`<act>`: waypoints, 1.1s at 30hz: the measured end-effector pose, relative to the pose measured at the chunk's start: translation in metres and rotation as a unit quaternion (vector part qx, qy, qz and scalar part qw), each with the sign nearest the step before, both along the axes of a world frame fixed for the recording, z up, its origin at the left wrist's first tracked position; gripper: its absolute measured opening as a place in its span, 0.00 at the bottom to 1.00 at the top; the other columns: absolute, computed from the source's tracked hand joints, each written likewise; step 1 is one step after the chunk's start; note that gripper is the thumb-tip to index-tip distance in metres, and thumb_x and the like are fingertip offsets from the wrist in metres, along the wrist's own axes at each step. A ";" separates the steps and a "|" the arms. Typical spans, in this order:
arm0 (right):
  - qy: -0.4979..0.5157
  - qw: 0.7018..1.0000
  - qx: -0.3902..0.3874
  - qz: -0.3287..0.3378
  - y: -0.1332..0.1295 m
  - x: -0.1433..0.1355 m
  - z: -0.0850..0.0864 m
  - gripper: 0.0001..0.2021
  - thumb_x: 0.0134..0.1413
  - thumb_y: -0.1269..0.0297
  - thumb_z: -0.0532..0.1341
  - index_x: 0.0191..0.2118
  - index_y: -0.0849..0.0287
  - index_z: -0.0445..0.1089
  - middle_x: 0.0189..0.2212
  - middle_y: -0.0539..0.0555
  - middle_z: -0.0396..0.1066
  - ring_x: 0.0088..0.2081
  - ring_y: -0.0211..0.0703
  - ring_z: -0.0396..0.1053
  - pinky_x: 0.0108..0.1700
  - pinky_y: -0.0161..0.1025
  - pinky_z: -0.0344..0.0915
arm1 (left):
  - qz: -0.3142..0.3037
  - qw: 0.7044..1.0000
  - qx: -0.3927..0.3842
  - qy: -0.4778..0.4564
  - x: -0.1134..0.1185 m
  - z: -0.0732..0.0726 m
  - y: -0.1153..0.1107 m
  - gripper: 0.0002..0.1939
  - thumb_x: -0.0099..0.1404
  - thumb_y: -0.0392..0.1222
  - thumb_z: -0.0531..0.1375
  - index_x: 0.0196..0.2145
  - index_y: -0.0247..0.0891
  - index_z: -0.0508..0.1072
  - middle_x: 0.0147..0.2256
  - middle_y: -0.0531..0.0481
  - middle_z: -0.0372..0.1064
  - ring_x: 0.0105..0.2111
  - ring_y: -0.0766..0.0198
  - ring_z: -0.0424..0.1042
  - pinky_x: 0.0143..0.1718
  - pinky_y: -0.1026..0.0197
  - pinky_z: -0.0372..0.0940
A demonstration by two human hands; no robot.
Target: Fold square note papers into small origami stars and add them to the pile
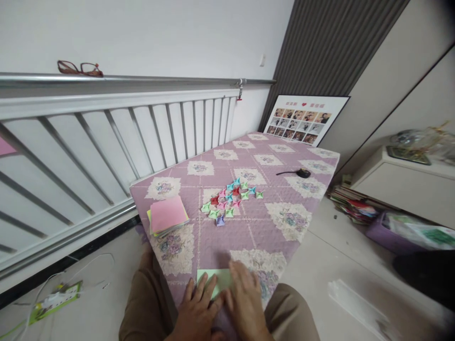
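Observation:
A pale green sheet of paper [223, 277] lies on the cloth at the near end of the table. My left hand [197, 305] rests on its left part with fingers stretched out and spread. Across the sheet's right side lies my right hand [245, 293], slightly blurred, its fingers extended and covering that edge. Both thumbs come close together near the lower part of the sheet. Farther up the table sits a cluster of several small folded paper pieces [229, 213] in green, pink, red, blue and purple. To the left is a stack of square paper [169, 213], pink on top.
The table has a purple floral tablecloth [256, 232]. A black round object with a strap [303, 173] lies toward the right edge. A photo board [302, 118] leans at the far end. A white radiator [159, 132] runs along the left, with glasses [80, 69] on the pipe above.

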State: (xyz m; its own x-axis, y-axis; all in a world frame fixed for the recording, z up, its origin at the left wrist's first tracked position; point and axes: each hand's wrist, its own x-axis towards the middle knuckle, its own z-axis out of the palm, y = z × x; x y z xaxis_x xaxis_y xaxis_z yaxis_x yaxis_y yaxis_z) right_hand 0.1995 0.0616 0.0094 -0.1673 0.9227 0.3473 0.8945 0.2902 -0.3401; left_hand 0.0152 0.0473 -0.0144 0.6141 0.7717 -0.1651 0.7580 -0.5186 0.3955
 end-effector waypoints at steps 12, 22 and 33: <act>-0.022 0.949 -0.277 0.149 -0.004 -0.005 -0.007 0.42 0.52 0.52 0.59 0.67 0.53 0.38 0.68 0.52 0.33 0.68 0.50 0.34 0.66 0.52 0.35 | -0.039 0.994 0.095 0.037 -0.013 -0.004 -0.001 0.43 0.59 0.58 0.60 0.65 0.53 0.44 0.67 0.47 0.36 0.64 0.42 0.44 0.60 0.37 0.46; -0.118 0.969 -0.198 0.086 -0.011 0.042 -0.006 0.40 0.52 0.52 0.59 0.67 0.53 0.42 0.67 0.56 0.42 0.66 0.56 0.40 0.63 0.61 0.39 | 0.038 0.996 0.017 0.084 -0.034 0.034 0.004 0.43 0.60 0.56 0.58 0.66 0.42 0.45 0.67 0.44 0.36 0.65 0.46 0.41 0.62 0.40 0.39; 0.010 0.999 -0.022 0.037 -0.018 0.010 0.019 0.13 0.53 0.65 0.61 0.47 0.50 0.70 0.42 0.53 0.73 0.45 0.48 0.68 0.50 0.47 0.57 | 0.103 0.991 0.074 0.049 -0.029 0.040 0.016 0.24 0.64 0.45 0.55 0.58 0.46 0.62 0.60 0.47 0.57 0.59 0.49 0.54 0.58 0.45 0.51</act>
